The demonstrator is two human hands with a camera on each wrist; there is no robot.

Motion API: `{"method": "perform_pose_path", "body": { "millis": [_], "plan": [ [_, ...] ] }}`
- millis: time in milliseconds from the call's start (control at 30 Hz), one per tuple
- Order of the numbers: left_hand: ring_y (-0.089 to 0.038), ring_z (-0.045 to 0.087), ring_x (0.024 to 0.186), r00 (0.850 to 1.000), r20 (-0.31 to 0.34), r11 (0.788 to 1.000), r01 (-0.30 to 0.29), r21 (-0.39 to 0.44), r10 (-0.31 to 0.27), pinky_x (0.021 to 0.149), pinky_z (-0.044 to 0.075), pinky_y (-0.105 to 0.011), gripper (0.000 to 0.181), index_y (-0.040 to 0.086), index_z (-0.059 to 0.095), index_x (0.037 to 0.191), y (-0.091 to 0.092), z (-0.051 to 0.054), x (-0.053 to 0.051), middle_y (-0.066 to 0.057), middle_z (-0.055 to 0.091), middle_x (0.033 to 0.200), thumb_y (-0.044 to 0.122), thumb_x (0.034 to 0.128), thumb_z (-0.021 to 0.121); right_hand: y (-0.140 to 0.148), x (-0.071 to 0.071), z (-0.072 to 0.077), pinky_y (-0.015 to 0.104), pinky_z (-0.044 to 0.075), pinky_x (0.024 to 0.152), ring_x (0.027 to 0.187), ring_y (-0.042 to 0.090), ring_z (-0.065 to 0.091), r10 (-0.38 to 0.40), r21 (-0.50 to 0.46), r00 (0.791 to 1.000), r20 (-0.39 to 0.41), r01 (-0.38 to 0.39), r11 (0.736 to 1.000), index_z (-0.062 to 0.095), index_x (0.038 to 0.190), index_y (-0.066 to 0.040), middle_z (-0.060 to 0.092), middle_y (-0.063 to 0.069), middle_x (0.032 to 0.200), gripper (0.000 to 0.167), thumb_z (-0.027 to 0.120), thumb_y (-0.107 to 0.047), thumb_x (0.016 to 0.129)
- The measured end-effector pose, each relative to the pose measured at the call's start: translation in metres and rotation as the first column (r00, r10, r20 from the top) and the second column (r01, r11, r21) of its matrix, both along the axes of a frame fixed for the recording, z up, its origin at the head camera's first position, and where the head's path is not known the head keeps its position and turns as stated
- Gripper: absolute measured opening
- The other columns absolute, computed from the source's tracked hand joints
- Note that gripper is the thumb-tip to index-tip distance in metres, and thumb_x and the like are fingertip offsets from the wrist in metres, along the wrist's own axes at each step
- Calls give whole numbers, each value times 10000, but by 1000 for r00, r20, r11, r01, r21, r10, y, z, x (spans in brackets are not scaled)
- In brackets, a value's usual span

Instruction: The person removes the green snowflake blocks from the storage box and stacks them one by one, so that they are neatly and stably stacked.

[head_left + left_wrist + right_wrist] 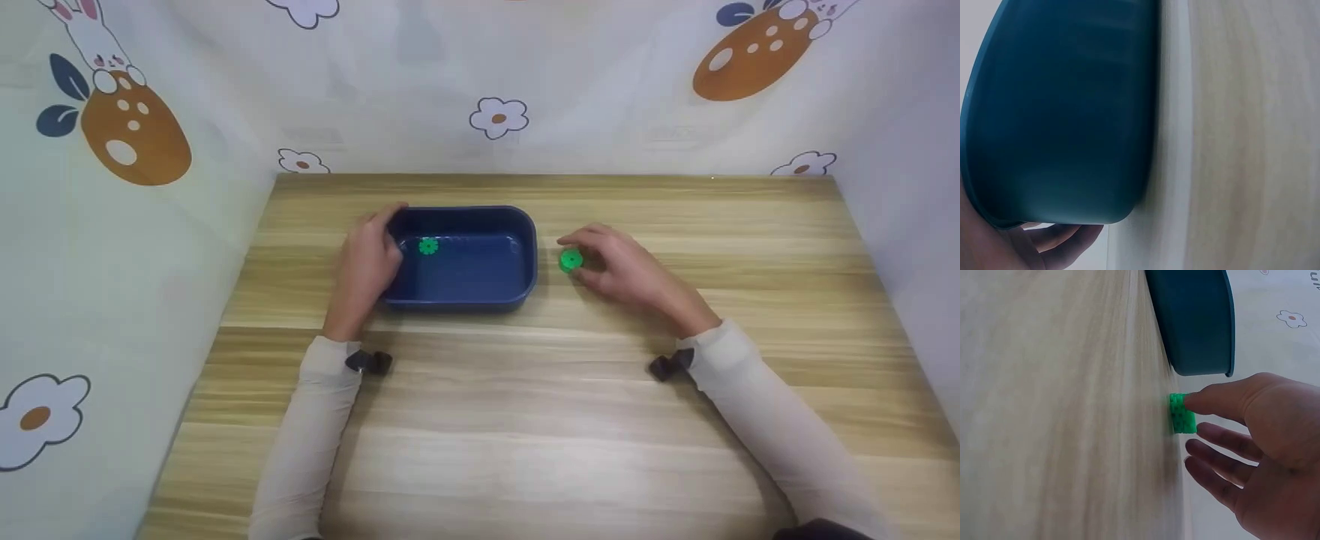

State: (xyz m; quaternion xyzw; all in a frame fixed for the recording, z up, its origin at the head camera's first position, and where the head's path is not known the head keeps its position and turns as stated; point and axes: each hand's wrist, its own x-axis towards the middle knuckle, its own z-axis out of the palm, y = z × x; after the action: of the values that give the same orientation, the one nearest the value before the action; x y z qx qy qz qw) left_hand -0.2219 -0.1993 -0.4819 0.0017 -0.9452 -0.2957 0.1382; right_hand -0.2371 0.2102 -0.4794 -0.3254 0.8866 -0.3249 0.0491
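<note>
A dark blue rectangular bin (457, 281) stands on the table. My left hand (367, 251) grips its left end, thumb over the rim and fingers outside; in the left wrist view, fingers (1069, 244) show past the bin's wall. Inside lies a green notched plastic disc (428, 246). Right of the bin, a short stack of similar green discs (571, 260) stands on the table. Around this stack is my right hand (619, 266). Its thumb (1213, 399) touches the stack in the right wrist view, while the other fingers spread beside it, the index tip seemingly just apart.
The wood-grain table (510, 420) meets a white patterned backdrop (600, 90) behind the bin and at the left. A plain pale wall (900, 187) borders the right side. Small dark devices (369, 362) are strapped at both wrists over light sleeves.
</note>
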Motion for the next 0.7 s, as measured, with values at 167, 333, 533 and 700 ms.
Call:
{"method": "perform_pose_path", "body": {
  "millis": [167, 333, 533, 700],
  "plan": [
    [-455, 685, 1173, 1000, 4, 1000, 0, 0, 0, 899, 575, -625, 571, 194, 685, 1461, 0, 0, 0, -249, 722, 1273, -35, 981, 476, -7, 2, 6, 530, 536, 1111, 1296, 345, 658, -32, -55, 999, -26, 31, 998, 663, 1442, -78, 660, 109, 1422, 471, 765, -117, 984],
    [-461, 688, 1174, 1000, 11, 1000, -2, 4, 2, 900, 575, -632, 572, 195, 682, 1463, -1, 1, 0, -246, 720, 1287, -35, 979, 483, -24, 2, 13, 507, 571, 1060, 1315, 323, 637, -68, -135, 995, -76, 57, 989, 684, 1419, -84, 670, 95, 1443, 420, 732, -81, 1001],
    [-452, 679, 1194, 1000, 25, 1000, -10, 2, 10, 894, 578, -630, 572, 211, 677, 1469, -1, 1, 0, -234, 716, 1314, -27, 985, 488, -50, 3, 23, 451, 567, 1038, 1264, 258, 657, -91, -211, 987, -135, 61, 976, 750, 1324, -98, 740, 64, 1346, 314, 722, -80, 1011],
    [-442, 688, 1167, 999, 32, 1000, -18, -19, 19, 854, 581, -627, 569, 234, 679, 1462, 0, 1, -1, -220, 717, 1321, -16, 988, 489, -72, 4, 26, 446, 549, 1060, 1241, 252, 664, -45, -234, 989, -144, 11, 972, 759, 1305, -103, 750, 66, 1324, 290, 718, -94, 1018]
  ]
}}
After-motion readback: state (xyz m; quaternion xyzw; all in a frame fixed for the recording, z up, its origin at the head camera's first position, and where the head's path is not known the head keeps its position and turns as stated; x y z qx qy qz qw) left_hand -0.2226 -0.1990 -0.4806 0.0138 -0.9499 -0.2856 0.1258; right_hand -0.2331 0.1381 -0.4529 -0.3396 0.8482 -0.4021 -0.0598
